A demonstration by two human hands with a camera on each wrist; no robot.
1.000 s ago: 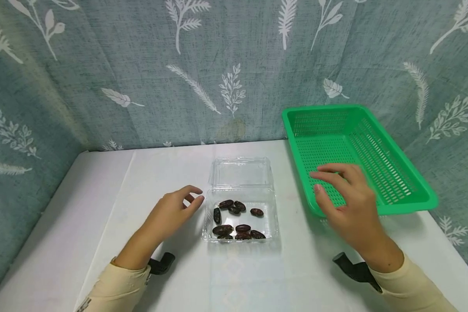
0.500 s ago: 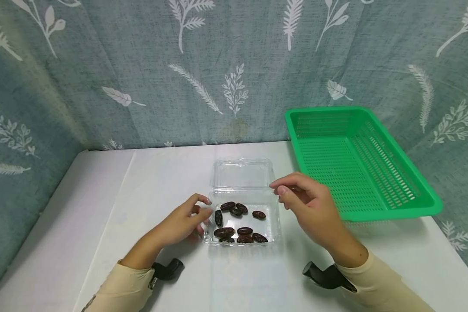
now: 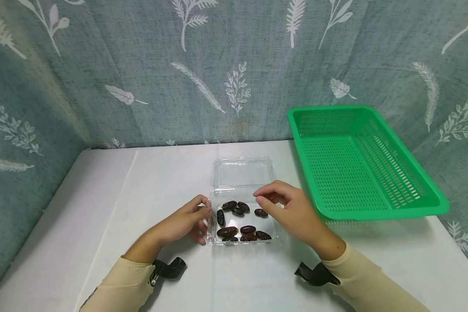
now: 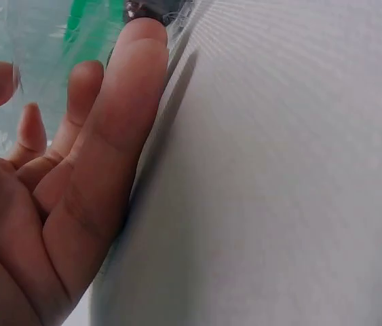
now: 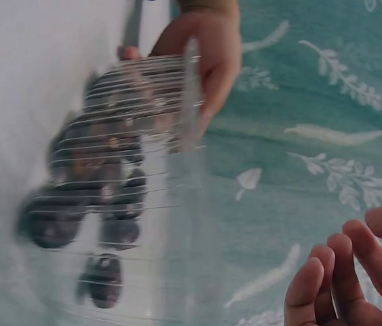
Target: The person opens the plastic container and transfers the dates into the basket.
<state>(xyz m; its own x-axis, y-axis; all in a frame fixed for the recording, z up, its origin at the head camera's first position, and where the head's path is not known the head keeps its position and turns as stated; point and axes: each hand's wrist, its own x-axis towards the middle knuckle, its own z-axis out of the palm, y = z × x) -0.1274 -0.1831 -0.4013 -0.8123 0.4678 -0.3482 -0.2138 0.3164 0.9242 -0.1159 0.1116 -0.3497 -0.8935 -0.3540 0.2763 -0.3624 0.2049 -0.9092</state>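
Observation:
A clear plastic clamshell box (image 3: 242,195) lies with its lid folded back on the table, and several dark brown dates (image 3: 228,232) are scattered in its base. At the box's left wall is my left hand (image 3: 185,220), fingertips right at the rim; in the left wrist view its fingers (image 4: 119,102) extend along the table towards the box. My right hand (image 3: 292,212) hovers over the box's right side, thumb and fingertips a little apart, close above a lone date (image 3: 261,212). In the right wrist view nothing sits between those fingers (image 5: 343,272).
A green plastic basket (image 3: 386,213) with slotted sides stands at the back right. White cloth covers the table (image 3: 160,173). A grey-green leaf-patterned curtain (image 3: 148,73) hangs behind the table and down its sides.
My right hand has moved left from in front of the basket to over the box. My left hand has come right to the box's left wall. The dates stay put inside the box.

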